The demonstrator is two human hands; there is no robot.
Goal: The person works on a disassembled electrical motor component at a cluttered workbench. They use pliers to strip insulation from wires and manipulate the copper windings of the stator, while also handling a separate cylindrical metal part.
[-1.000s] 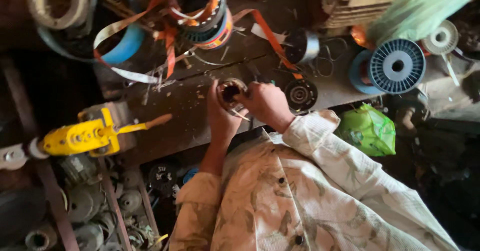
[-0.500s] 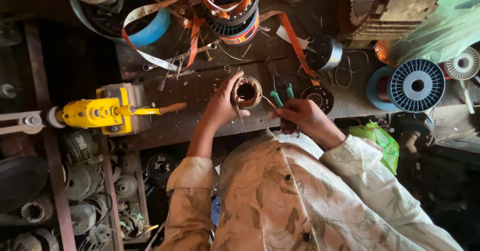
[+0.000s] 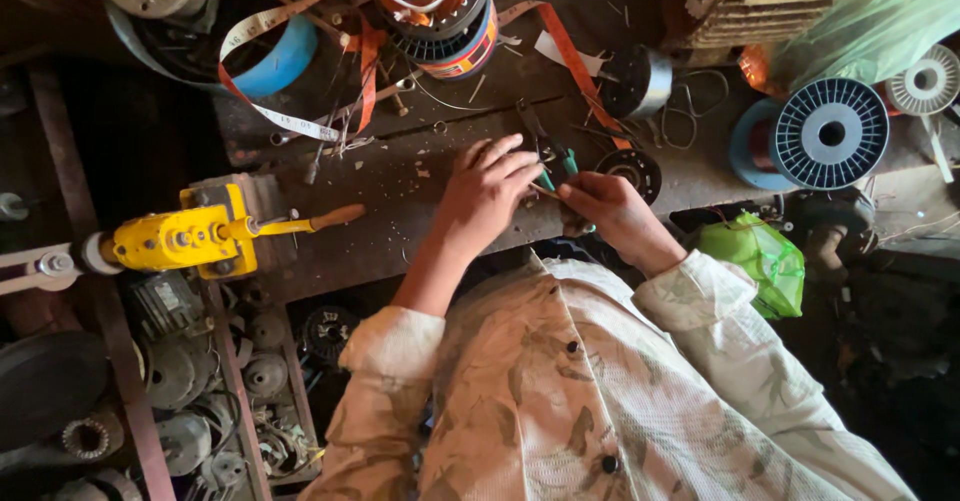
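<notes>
My left hand (image 3: pixel 485 193) lies palm down on the dusty workbench (image 3: pixel 400 176), fingers spread, fingertips reaching the green-handled pliers (image 3: pixel 548 156). What is under its palm is hidden. My right hand (image 3: pixel 610 211) is closed on the pliers' handles, with the jaws pointing away from me. A black round motor part (image 3: pixel 632 169) lies just beyond the right hand. The small copper-wound ring I held before is out of sight.
A yellow hand-cranked winder (image 3: pixel 190 239) is clamped at the bench's left end. Wound stators with orange tape (image 3: pixel 445 16), a measuring tape (image 3: pixel 275 111), a blue wire spool (image 3: pixel 828 133) and a green bag (image 3: pixel 755 256) surround me. Motor parts fill the shelves (image 3: pixel 230 381) at lower left.
The left hand has lowered from holding up the copper-wound ring and now lies flat on the bench. The right hand has moved in and taken the green-handled pliers.
</notes>
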